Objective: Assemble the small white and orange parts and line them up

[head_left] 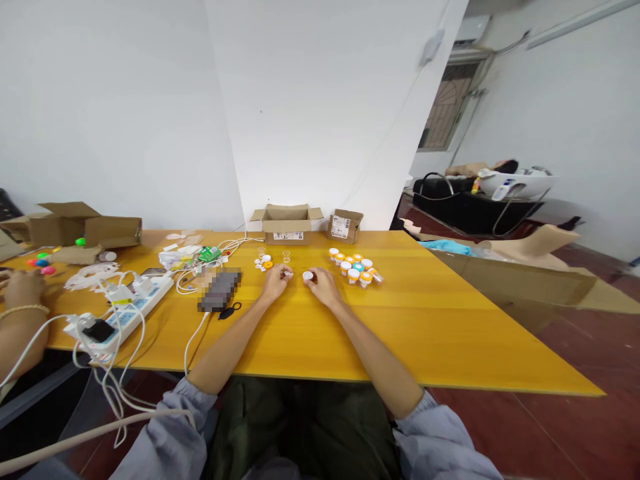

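Observation:
Both my forearms reach out over the yellow table (450, 333). My left hand (277, 279) is curled, its fingertips pinched on a small white piece (288, 273). My right hand (321, 285) is closed on a small white cap or jar (307, 275) at its fingertips. The two hands are a little apart, near the table's middle. Just right of them stands a cluster of several small jars (354, 265) with orange, white and blue lids. Left of them lie a few loose lids and clear little cups (265, 261).
Two open cardboard boxes (288, 225) (345, 225) stand at the far edge. A white power strip (131, 305) with plugs and cables, a black device (220, 289) and more boxes (85, 227) are at left. Another person's arm (20, 313) rests at far left.

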Action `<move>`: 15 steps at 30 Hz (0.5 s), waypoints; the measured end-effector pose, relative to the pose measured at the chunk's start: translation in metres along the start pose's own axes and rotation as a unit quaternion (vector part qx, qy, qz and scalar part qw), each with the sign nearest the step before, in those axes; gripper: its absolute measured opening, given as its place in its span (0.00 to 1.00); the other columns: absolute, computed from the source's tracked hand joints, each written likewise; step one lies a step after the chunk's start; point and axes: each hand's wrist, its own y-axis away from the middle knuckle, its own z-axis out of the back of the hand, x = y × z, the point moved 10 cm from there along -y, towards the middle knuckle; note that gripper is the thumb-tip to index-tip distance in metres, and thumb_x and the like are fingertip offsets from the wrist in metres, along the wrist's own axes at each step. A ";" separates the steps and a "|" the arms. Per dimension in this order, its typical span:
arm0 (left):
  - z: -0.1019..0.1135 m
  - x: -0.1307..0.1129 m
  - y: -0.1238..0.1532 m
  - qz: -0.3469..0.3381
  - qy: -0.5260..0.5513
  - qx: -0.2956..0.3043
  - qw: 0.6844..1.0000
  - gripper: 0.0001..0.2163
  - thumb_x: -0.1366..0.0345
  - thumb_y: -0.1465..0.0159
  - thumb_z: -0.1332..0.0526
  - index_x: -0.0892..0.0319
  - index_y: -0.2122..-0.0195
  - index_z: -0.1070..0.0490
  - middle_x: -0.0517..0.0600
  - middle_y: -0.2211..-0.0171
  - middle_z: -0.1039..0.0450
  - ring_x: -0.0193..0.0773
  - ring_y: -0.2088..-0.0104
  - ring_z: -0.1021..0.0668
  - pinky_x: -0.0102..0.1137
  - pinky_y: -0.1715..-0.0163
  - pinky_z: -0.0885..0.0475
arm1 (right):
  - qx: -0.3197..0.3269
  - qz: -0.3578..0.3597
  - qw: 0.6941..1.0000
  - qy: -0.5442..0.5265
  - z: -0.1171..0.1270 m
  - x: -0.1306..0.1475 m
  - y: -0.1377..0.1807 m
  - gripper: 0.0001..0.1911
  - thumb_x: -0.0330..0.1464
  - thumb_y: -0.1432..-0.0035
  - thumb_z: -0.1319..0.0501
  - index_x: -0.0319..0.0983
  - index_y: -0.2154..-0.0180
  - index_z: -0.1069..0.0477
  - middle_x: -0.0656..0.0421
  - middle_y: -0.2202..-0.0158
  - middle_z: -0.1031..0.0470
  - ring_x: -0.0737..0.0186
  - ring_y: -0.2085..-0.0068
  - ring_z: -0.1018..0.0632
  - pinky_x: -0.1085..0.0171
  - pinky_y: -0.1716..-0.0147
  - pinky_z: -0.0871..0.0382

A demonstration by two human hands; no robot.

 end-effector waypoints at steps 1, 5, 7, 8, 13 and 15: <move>-0.002 0.001 0.000 0.008 0.017 0.010 1.000 0.04 0.69 0.47 0.33 0.56 0.72 0.27 0.46 0.72 0.24 0.39 0.67 0.21 0.35 0.59 0.25 | -0.008 0.001 1.000 0.017 0.002 0.002 0.001 0.10 0.31 0.45 0.35 0.43 0.59 0.24 0.54 0.56 0.21 0.52 0.53 0.23 0.56 0.50 0.32; -0.007 -0.001 0.002 0.022 0.080 0.037 0.996 0.07 0.63 0.47 0.30 0.57 0.70 0.26 0.47 0.69 0.21 0.38 0.65 0.19 0.35 0.57 0.25 | -0.038 0.053 0.997 0.050 0.011 0.021 0.006 0.12 0.32 0.43 0.34 0.45 0.55 0.24 0.54 0.52 0.22 0.51 0.51 0.25 0.56 0.52 0.33; -0.009 -0.002 0.003 0.028 0.104 0.046 0.993 0.09 0.61 0.47 0.29 0.58 0.69 0.26 0.49 0.69 0.20 0.38 0.66 0.19 0.34 0.58 0.24 | -0.037 0.090 0.994 0.055 0.012 0.032 0.009 0.10 0.33 0.41 0.35 0.45 0.56 0.24 0.54 0.54 0.21 0.52 0.53 0.25 0.56 0.55 0.33; -0.010 -0.003 0.004 0.032 0.114 0.050 0.992 0.10 0.60 0.47 0.29 0.58 0.69 0.26 0.49 0.69 0.20 0.38 0.67 0.19 0.34 0.59 0.24 | -0.032 0.105 0.992 0.058 0.011 0.037 0.010 0.08 0.33 0.40 0.35 0.45 0.57 0.23 0.54 0.55 0.21 0.52 0.53 0.25 0.57 0.56 0.34; -0.015 -0.006 0.005 0.037 0.129 0.070 0.989 0.14 0.54 0.47 0.28 0.59 0.69 0.24 0.48 0.73 0.20 0.37 0.71 0.20 0.33 0.64 0.23 | -0.005 0.131 0.989 0.073 0.010 0.048 0.013 0.05 0.34 0.36 0.38 0.43 0.64 0.24 0.55 0.62 0.22 0.55 0.56 0.26 0.59 0.57 0.38; -0.017 -0.007 0.006 0.035 0.127 0.078 0.988 0.15 0.52 0.46 0.29 0.59 0.68 0.24 0.48 0.74 0.21 0.37 0.71 0.20 0.33 0.65 0.23 | -0.002 0.132 0.988 0.075 0.010 0.049 0.014 0.07 0.35 0.34 0.39 0.43 0.65 0.24 0.56 0.63 0.22 0.56 0.57 0.27 0.59 0.58 0.38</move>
